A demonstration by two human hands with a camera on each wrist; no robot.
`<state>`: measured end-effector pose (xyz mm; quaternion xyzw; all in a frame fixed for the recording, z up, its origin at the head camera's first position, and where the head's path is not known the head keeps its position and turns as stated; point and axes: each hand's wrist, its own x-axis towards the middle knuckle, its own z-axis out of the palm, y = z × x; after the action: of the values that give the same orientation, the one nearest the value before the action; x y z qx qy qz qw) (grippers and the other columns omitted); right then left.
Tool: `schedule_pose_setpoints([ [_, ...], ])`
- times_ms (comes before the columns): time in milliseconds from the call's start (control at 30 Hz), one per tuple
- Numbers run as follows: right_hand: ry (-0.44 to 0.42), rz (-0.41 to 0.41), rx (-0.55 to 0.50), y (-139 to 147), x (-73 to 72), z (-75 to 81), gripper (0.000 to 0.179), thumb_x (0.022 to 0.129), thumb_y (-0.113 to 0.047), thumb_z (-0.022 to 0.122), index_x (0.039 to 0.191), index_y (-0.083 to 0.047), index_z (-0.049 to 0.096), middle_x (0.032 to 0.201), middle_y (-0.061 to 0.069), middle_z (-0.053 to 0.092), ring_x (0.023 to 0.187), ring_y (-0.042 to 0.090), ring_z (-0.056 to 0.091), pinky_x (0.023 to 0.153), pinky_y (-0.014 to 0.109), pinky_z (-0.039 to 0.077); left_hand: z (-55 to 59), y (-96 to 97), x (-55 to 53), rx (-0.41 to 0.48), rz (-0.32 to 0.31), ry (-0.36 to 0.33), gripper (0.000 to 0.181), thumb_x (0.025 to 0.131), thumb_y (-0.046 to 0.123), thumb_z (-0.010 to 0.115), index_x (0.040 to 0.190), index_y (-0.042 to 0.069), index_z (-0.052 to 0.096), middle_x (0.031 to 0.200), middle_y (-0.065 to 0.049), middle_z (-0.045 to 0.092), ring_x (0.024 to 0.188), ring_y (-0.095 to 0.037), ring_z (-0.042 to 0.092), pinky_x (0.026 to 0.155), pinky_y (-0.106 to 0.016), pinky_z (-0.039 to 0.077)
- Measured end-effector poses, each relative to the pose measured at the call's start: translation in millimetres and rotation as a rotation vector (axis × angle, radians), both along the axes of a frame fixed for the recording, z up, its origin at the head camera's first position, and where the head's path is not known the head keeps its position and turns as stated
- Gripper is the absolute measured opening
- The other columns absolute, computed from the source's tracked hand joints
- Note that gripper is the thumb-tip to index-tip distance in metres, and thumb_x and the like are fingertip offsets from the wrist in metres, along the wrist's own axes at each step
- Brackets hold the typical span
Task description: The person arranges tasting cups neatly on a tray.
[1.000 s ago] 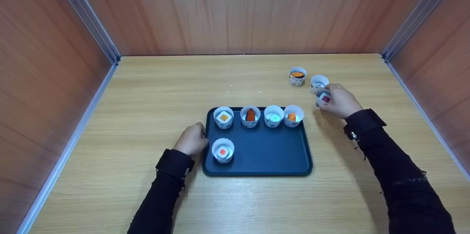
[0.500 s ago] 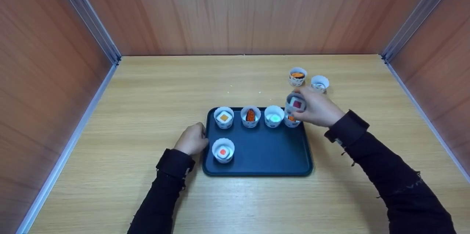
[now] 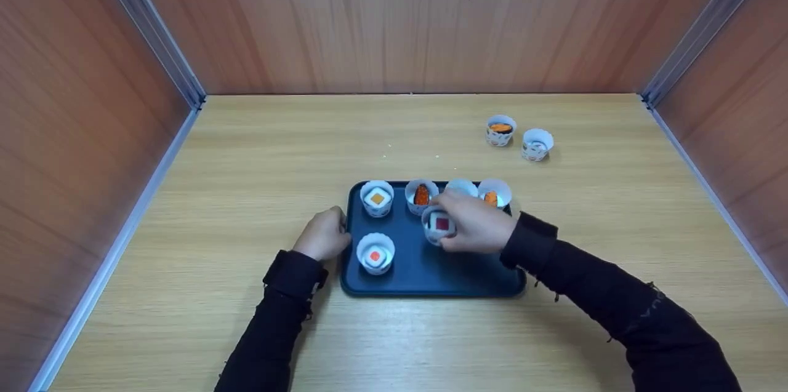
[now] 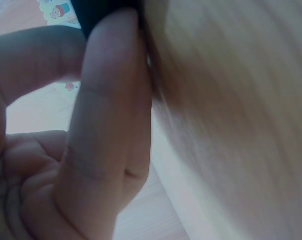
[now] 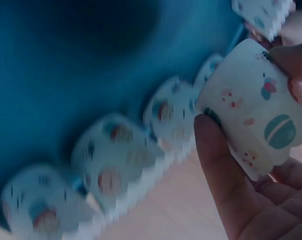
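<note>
Right hand [image 3: 477,224] holds cup [image 3: 434,233] over tray [image 3: 412,269], bare at near-right corner.

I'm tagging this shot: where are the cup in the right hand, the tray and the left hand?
Held cup [image 5: 255,110]: right wrist view, printed side wall.
Tray [image 3: 418,275]: head view, bare floor near the front.
Left hand [image 3: 321,234]: head view, back of hand.

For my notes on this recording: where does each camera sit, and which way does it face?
Head: worn on the head, facing forward and down at the tray on the table; the left hand, right hand and dark sleeves show.
Left wrist: worn on that wrist, looking along the left hand's fingers to the tray's dark edge.
Right wrist: worn on that wrist, looking at the held cup and a row of cups; the right hand's fingers show.
Shared: head and right wrist both show the held cup.
</note>
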<state>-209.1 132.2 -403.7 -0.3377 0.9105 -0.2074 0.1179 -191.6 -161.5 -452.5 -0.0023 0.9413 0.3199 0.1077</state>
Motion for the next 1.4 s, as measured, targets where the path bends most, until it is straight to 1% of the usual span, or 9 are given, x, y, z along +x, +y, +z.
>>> schedule_pose_setpoints([
  [200, -0.054, 0.055, 0.077, -15.3, 7.3, -12.9, 0.059, 0.080, -0.027, 0.075, 0.131, -0.010, 0.051, 0.120, 0.004, 0.057, 0.095, 0.011, 0.055, 0.080, 0.026, 0.050, 0.8, 0.2, 0.5, 0.002, 0.008, -0.011, 0.013, 0.083, 0.003, 0.059, 0.095, 0.000, 0.056, 0.073, -0.003, 0.050, 0.064, -0.018, 0.049, 0.056, -0.026, 0.037],
  [367, -0.083, 0.087, 0.121, -25.6, 11.9, -19.9, 0.059, 0.081, -0.028, 0.075, 0.133, -0.011, 0.051, 0.119, 0.002, 0.057, 0.095, 0.011, 0.054, 0.081, 0.026, 0.050, 1.0, 0.1, -0.4, -0.001, 0.010, -0.007, 0.012, 0.082, 0.003, 0.059, 0.094, 0.000, 0.056, 0.072, -0.003, 0.049, 0.064, -0.018, 0.049, 0.056, -0.026, 0.037],
  [533, -0.092, 0.102, 0.131, -30.4, 12.9, -23.5, 0.060, 0.082, -0.027, 0.074, 0.134, -0.013, 0.050, 0.120, 0.002, 0.056, 0.096, 0.011, 0.054, 0.081, 0.025, 0.050, 1.8, 0.8, -1.6, 0.002, 0.018, -0.014, 0.011, 0.083, 0.002, 0.058, 0.093, 0.001, 0.055, 0.072, -0.003, 0.048, 0.064, -0.018, 0.049, 0.056, -0.026, 0.037],
  [667, -0.099, 0.103, 0.128, -30.6, 12.6, -24.4, 0.061, 0.081, -0.027, 0.075, 0.135, -0.014, 0.050, 0.122, 0.002, 0.056, 0.098, 0.012, 0.054, 0.085, 0.027, 0.050, 1.7, 0.9, -2.0, -0.002, 0.017, -0.011, 0.011, 0.082, 0.002, 0.058, 0.093, 0.001, 0.055, 0.072, -0.002, 0.048, 0.064, -0.018, 0.048, 0.056, -0.026, 0.037],
  [933, -0.078, 0.119, 0.123, -28.3, 12.6, -25.8, 0.062, 0.081, -0.029, 0.077, 0.135, -0.014, 0.049, 0.124, 0.002, 0.056, 0.101, 0.013, 0.053, 0.091, 0.029, 0.049, 0.8, -0.9, -1.3, -0.005, -0.009, 0.016, 0.012, 0.082, 0.001, 0.059, 0.094, -0.001, 0.055, 0.072, -0.003, 0.049, 0.063, -0.017, 0.048, 0.055, -0.026, 0.036],
  [1067, -0.065, 0.120, 0.118, -26.2, 12.5, -23.1, 0.070, 0.079, -0.035, 0.079, 0.138, -0.015, 0.047, 0.127, 0.002, 0.056, 0.104, 0.013, 0.053, 0.094, 0.032, 0.050, 0.7, -0.6, -1.7, -0.002, -0.005, -0.001, 0.013, 0.083, 0.002, 0.059, 0.095, -0.001, 0.055, 0.072, -0.003, 0.050, 0.062, -0.017, 0.049, 0.055, -0.026, 0.037],
  [1233, -0.031, 0.090, 0.063, -17.4, 10.8, -11.0, 0.084, 0.076, -0.047, 0.080, 0.146, -0.021, 0.041, 0.143, 0.002, 0.050, 0.120, 0.015, 0.052, 0.103, 0.039, 0.047, 0.7, 0.0, -1.9, 0.003, 0.001, -0.020, 0.014, 0.084, 0.002, 0.059, 0.097, -0.001, 0.056, 0.073, -0.004, 0.051, 0.062, -0.018, 0.049, 0.053, -0.026, 0.037],
  [1300, -0.012, 0.074, 0.018, -11.7, 9.1, -4.5, 0.086, 0.076, -0.050, 0.079, 0.147, -0.021, 0.040, 0.145, 0.003, 0.049, 0.122, 0.018, 0.053, 0.102, 0.041, 0.048, 0.6, 0.2, -1.8, 0.004, 0.002, -0.021, 0.015, 0.084, 0.002, 0.059, 0.098, -0.002, 0.057, 0.073, -0.004, 0.051, 0.061, -0.018, 0.049, 0.053, -0.026, 0.037],
  [1400, 0.024, 0.037, -0.055, -1.0, 4.7, 4.5, 0.089, 0.076, -0.056, 0.076, 0.149, -0.022, 0.039, 0.141, 0.005, 0.051, 0.118, 0.020, 0.056, 0.096, 0.042, 0.051, 0.2, 0.3, -1.6, 0.007, 0.002, -0.023, 0.015, 0.084, 0.002, 0.059, 0.099, -0.002, 0.056, 0.073, -0.004, 0.051, 0.062, -0.018, 0.050, 0.053, -0.026, 0.037],
])
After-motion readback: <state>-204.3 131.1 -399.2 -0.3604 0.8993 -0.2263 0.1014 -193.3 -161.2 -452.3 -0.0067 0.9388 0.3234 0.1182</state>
